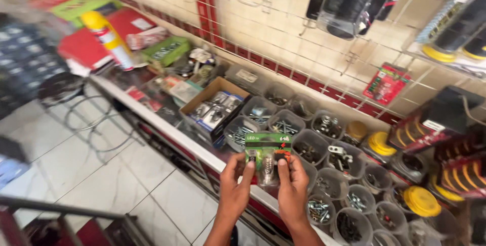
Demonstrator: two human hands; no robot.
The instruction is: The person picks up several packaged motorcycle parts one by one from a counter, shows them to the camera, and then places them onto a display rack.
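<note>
Both my hands hold a small blister pack [268, 156] with a green card top and a clear bubble holding a bulb. My left hand [234, 188] grips its left edge, thumb on the front. My right hand [292, 188] grips its right edge. The pack is upright above the front edge of a glass counter [152, 119]. Just behind it stand several clear plastic tubs of screws and nuts [283, 124].
A cardboard box of packaged parts [215, 108] sits left of the tubs. A yellow spray can [107, 38] and red and green boxes lie farther left. Yellow-lidded tubs [420, 200] stand at the right. A wire grid on the tiled wall carries hanging packs [387, 84]. A metal stool [86, 114] stands on the floor.
</note>
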